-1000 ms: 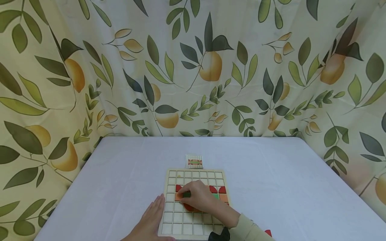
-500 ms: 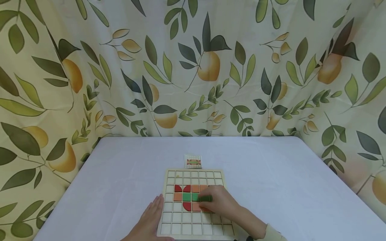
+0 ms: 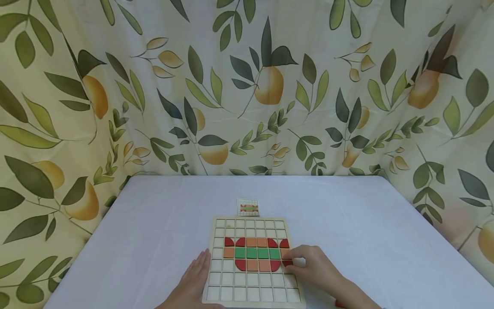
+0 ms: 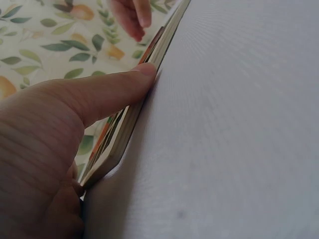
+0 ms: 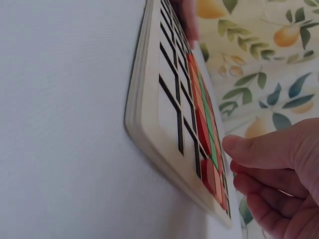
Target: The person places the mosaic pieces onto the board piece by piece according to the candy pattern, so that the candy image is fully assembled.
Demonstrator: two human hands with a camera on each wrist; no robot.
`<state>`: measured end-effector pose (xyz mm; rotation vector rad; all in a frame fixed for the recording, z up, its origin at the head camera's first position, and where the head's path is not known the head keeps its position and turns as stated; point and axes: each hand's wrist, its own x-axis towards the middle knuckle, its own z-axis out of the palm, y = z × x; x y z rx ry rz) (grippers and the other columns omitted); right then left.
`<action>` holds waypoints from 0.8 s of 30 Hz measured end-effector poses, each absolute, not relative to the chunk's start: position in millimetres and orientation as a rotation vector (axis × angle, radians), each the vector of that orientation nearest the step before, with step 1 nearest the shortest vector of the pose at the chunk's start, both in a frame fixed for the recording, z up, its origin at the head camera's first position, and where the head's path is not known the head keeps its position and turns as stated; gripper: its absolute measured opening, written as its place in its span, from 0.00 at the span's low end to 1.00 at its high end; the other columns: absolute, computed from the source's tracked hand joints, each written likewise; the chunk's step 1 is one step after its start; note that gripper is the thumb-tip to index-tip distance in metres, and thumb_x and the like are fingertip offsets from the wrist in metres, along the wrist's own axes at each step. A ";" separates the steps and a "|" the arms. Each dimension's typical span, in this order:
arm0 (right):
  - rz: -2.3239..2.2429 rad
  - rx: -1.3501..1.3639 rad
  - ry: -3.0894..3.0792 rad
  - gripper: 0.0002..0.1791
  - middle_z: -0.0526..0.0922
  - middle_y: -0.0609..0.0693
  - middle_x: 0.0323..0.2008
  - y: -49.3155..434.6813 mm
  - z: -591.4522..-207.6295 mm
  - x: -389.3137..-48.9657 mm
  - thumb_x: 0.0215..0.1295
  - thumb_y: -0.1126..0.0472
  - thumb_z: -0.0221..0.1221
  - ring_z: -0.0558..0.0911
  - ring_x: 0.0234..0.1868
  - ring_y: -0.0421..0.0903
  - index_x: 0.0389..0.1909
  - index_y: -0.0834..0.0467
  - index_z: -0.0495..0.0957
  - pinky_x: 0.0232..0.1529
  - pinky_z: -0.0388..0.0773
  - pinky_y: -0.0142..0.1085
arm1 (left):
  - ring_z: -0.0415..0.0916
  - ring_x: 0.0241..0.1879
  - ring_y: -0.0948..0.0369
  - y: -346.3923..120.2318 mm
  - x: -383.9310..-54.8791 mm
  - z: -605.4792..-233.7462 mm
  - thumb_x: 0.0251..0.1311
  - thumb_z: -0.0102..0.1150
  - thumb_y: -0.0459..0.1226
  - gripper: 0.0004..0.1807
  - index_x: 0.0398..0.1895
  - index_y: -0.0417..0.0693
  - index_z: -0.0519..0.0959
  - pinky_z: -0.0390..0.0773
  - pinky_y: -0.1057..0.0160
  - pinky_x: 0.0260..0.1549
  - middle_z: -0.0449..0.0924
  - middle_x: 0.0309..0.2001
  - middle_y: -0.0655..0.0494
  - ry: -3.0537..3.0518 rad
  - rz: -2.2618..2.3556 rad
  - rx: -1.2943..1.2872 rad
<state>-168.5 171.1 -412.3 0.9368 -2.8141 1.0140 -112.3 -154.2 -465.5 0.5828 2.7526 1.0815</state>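
Note:
A square wooden grid board (image 3: 252, 294) lies on the white cloth. Red quarter-round, orange and green square tiles fill several cells across its middle; a row of green tiles (image 3: 251, 253) runs through the centre. My left hand (image 3: 189, 279) rests with straight fingers along the board's left side, and its thumb (image 4: 124, 87) lies against the near edge. My right hand (image 3: 314, 266) is at the right edge, thumb and forefinger parted around the end orange tile (image 3: 284, 253) and a red tile (image 5: 208, 175) seated in its cell. No lifted piece shows between those fingers.
A small pattern card (image 3: 248, 207) lies just beyond the board's far edge. Part of a red piece (image 3: 339, 304) shows beside the right forearm at the bottom. A leaf-and-fruit curtain (image 3: 247, 86) hangs behind the table (image 3: 347, 214).
My right hand has moved rightward across the board, from the left tiles over the middle ones to the right edge, uncovering the green row. The left hand stays in place.

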 end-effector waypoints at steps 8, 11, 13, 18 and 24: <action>0.998 0.764 -2.966 0.11 0.83 0.39 0.34 208.9 -413.5 -147.8 0.51 0.56 0.67 0.79 0.39 0.39 0.36 0.54 0.83 0.40 0.77 0.38 | 0.37 0.67 0.40 -153.4 -113.3 -468.9 0.38 0.63 0.65 0.68 0.67 0.24 0.41 0.21 0.83 0.51 0.41 0.68 0.32 2.778 1.082 0.653; 1.068 0.664 -3.046 0.14 0.83 0.40 0.36 221.5 -416.0 -140.4 0.51 0.52 0.66 0.78 0.39 0.38 0.38 0.53 0.82 0.40 0.77 0.39 | 0.37 0.67 0.40 -153.1 -113.8 -469.4 0.38 0.64 0.64 0.68 0.66 0.23 0.41 0.21 0.83 0.50 0.41 0.68 0.31 2.774 1.086 0.649; 1.115 0.575 -3.103 0.16 0.82 0.42 0.36 229.5 -418.1 -135.5 0.50 0.50 0.67 0.78 0.39 0.39 0.38 0.53 0.82 0.40 0.77 0.40 | 0.37 0.67 0.40 -153.1 -114.1 -469.8 0.38 0.64 0.64 0.68 0.66 0.23 0.41 0.20 0.83 0.50 0.41 0.68 0.31 2.773 1.078 0.646; 1.204 0.452 -3.171 0.22 0.82 0.50 0.39 246.4 -424.0 -126.8 0.48 0.50 0.68 0.79 0.40 0.48 0.41 0.60 0.81 0.40 0.77 0.45 | 0.37 0.67 0.41 -152.5 -113.8 -470.3 0.38 0.63 0.65 0.68 0.67 0.25 0.41 0.27 0.69 0.61 0.41 0.69 0.33 2.779 1.058 0.625; 1.201 0.538 -3.234 0.22 0.81 0.51 0.41 264.4 -425.4 -124.7 0.51 0.48 0.65 0.78 0.41 0.47 0.42 0.59 0.80 0.41 0.76 0.50 | 0.37 0.67 0.41 -154.0 -114.4 -469.9 0.39 0.63 0.65 0.68 0.67 0.25 0.41 0.25 0.74 0.59 0.42 0.69 0.33 2.795 1.069 0.638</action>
